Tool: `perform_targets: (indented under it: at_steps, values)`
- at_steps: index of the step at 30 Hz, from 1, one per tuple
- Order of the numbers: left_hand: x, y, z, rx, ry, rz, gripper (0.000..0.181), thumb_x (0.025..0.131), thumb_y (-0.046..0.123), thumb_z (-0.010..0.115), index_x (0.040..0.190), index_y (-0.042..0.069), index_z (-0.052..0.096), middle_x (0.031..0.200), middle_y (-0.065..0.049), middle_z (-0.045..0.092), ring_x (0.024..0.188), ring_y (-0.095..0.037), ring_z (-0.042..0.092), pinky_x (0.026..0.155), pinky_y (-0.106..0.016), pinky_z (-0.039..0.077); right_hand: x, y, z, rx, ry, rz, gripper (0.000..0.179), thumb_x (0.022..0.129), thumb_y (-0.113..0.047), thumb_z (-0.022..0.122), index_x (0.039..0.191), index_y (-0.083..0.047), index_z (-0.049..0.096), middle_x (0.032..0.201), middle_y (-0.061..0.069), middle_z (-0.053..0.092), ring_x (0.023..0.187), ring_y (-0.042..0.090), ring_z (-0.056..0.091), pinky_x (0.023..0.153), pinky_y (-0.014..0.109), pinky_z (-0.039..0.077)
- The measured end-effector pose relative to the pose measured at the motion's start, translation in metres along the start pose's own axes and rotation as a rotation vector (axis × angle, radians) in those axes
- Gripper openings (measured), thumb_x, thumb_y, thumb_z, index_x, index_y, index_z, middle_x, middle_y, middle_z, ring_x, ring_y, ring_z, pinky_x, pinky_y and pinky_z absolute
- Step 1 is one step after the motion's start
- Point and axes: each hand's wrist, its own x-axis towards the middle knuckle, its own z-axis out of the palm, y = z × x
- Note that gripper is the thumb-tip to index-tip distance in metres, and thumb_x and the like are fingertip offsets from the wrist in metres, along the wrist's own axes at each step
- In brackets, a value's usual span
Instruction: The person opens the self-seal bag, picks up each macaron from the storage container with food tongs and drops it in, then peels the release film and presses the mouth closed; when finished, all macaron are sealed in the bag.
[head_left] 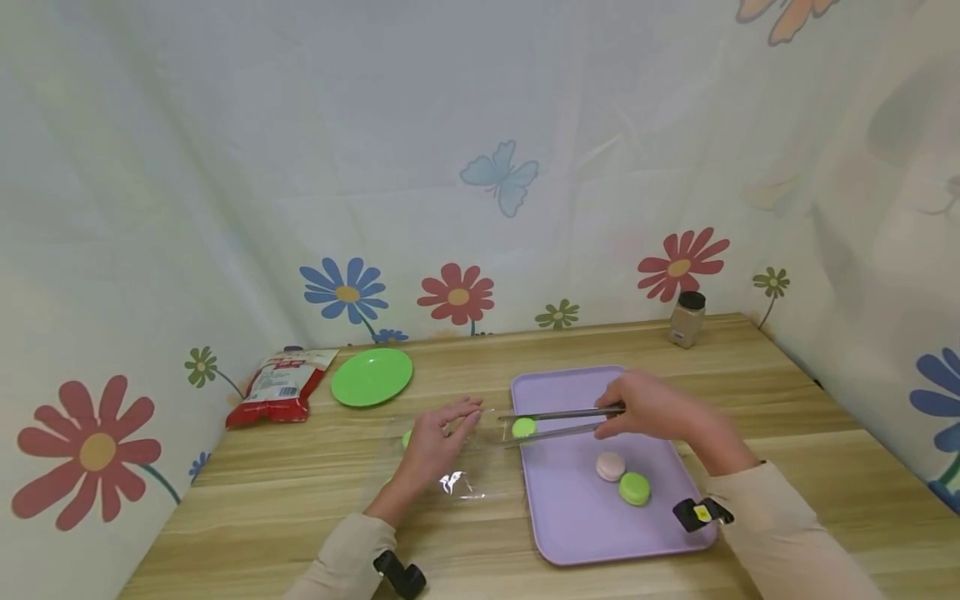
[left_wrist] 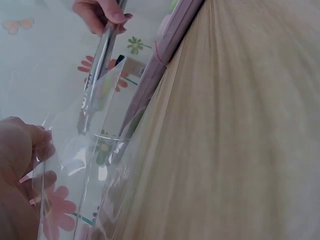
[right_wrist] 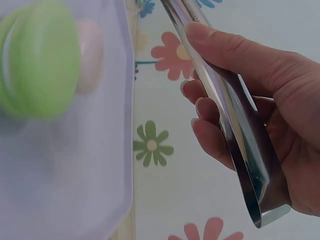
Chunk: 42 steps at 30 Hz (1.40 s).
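Observation:
My right hand grips metal tongs, their tips pointing left into the mouth of a clear plastic bag. Between the tong arms a green macaron appears, near the purple tray's left edge; whether the tongs squeeze it, I cannot tell. My left hand pinches the bag's edge, its fingers partly seen through the film. Green shows at the bag beside this hand, mostly covered by it. On the purple tray lie a pink macaron and another green macaron, side by side.
A green plate lies at the back left, next to a red and white packet. At the back right stands a jar with a black lid. A flowered cloth hangs behind the wooden table.

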Motion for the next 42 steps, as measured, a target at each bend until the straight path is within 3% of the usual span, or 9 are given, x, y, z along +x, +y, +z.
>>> perform_targets:
  at_steps: [4,11,22,33,36,42]
  values:
    - [-0.001,0.0,0.0,-0.002,-0.002,0.015,0.02,0.097,0.017,0.068,0.113,0.007,0.075,0.127,-0.007,0.067,0.126,-0.026,0.058,0.105,-0.042,0.046,0.013,-0.009,0.008,0.004,-0.02,-0.023,0.03,0.081,-0.025,0.086,0.103,-0.006,0.079,0.077,-0.009,0.065,0.065,0.009,0.054,0.056,0.023,0.049]
    - [-0.001,0.001,0.001,-0.021,0.007,0.028,0.019,0.096,0.014,0.069,0.111,0.004,0.075,0.125,-0.013,0.068,0.125,-0.028,0.059,0.105,-0.043,0.046,0.03,-0.019,0.021,-0.02,-0.017,-0.134,0.021,0.082,-0.023,0.085,0.094,-0.007,0.08,0.071,-0.011,0.063,0.061,0.005,0.049,0.053,0.021,0.045]
    - [0.0,0.004,0.0,-0.027,0.006,0.025,0.019,0.095,0.012,0.07,0.11,0.003,0.076,0.124,-0.008,0.069,0.124,-0.027,0.059,0.103,-0.04,0.048,0.05,-0.033,0.035,-0.016,-0.041,-0.169,0.011,0.083,-0.02,0.084,0.086,-0.012,0.078,0.066,-0.011,0.06,0.059,0.004,0.046,0.053,0.021,0.043]
    - [0.0,0.001,0.0,-0.012,-0.002,0.039,0.018,0.096,0.011,0.069,0.111,0.005,0.076,0.126,-0.012,0.068,0.124,-0.027,0.06,0.102,-0.041,0.048,0.058,-0.045,0.05,-0.003,-0.068,-0.219,0.01,0.083,-0.021,0.084,0.085,-0.013,0.079,0.066,-0.013,0.061,0.058,0.001,0.047,0.051,0.019,0.044]
    - [0.0,0.001,0.0,-0.016,-0.001,0.031,0.018,0.095,0.012,0.069,0.11,0.006,0.076,0.125,-0.01,0.068,0.124,-0.027,0.06,0.103,-0.04,0.048,0.06,-0.045,0.055,-0.019,-0.067,-0.26,0.01,0.083,-0.022,0.084,0.081,-0.015,0.076,0.063,-0.014,0.058,0.057,-0.001,0.046,0.051,0.018,0.043]
    - [0.0,0.001,0.001,-0.012,0.003,0.039,0.016,0.096,0.012,0.069,0.109,0.007,0.077,0.123,-0.007,0.07,0.125,-0.027,0.059,0.104,-0.041,0.047,0.062,-0.05,0.061,-0.041,-0.066,-0.339,0.014,0.083,-0.02,0.083,0.086,-0.008,0.078,0.064,-0.015,0.058,0.058,-0.002,0.045,0.051,0.017,0.042]
